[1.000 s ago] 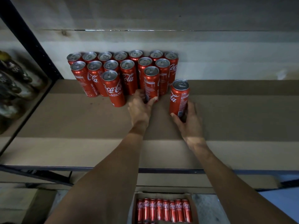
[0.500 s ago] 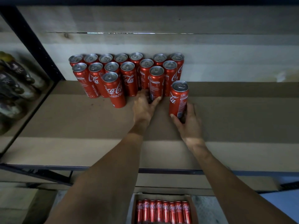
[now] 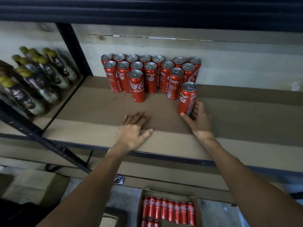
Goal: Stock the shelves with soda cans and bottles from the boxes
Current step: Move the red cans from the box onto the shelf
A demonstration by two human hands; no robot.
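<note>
My left hand [image 3: 133, 130] has drawn back from the can cluster [image 3: 147, 72] and lies flat, fingers straight, on the shelf [image 3: 98, 112] at frame centre. My right hand [image 3: 199, 119] curls round one upright can [image 3: 186, 99] (just right of centre).

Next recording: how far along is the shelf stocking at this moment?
Done: a block of red cans stands at the back of the shelf. In hand: the right hand grips another can, standing at the block's front right; the left hand lies flat on the shelf, empty. Left: the box below holds many more cans.
</note>
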